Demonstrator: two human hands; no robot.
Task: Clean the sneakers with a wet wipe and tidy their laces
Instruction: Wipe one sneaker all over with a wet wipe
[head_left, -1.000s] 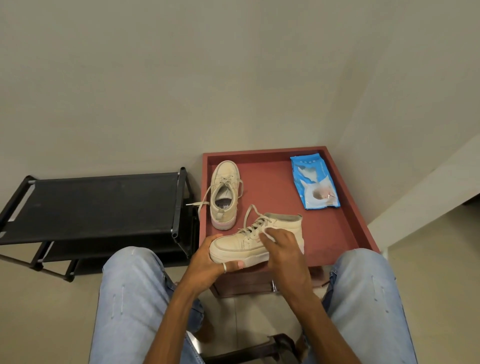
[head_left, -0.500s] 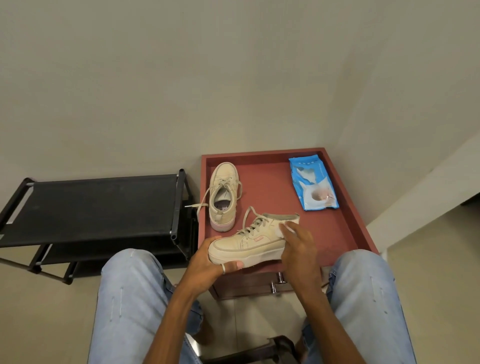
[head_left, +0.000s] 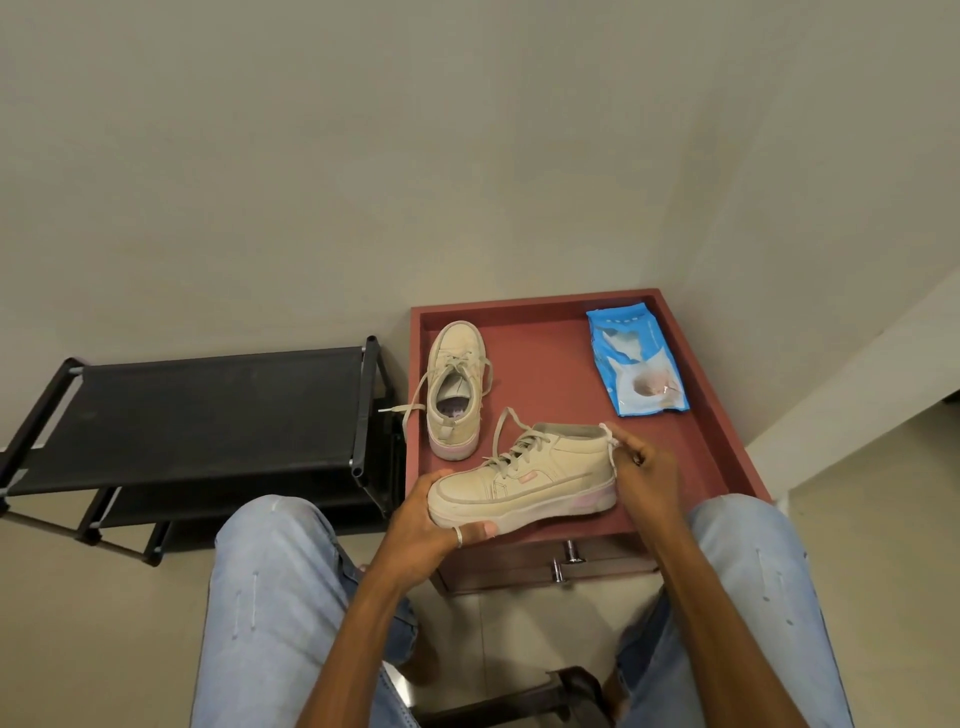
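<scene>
You have two sneakers (head_left: 524, 486) (head_left: 457, 387), one wipe pack (head_left: 636, 364), one loose wipe (head_left: 612, 449), one red cabinet (head_left: 545, 358), one black rack (head_left: 208, 405), two hands (head_left: 431, 525) (head_left: 647, 480).

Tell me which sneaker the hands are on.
The nearer sneaker, crosswise at the front: left hand grips its toe, right hand holds a wipe at its heel. The farther sneaker stands untouched, toe pointing away.

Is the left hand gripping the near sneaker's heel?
No, the left hand grips the near sneaker at its toe; the right hand is at the heel.
</scene>
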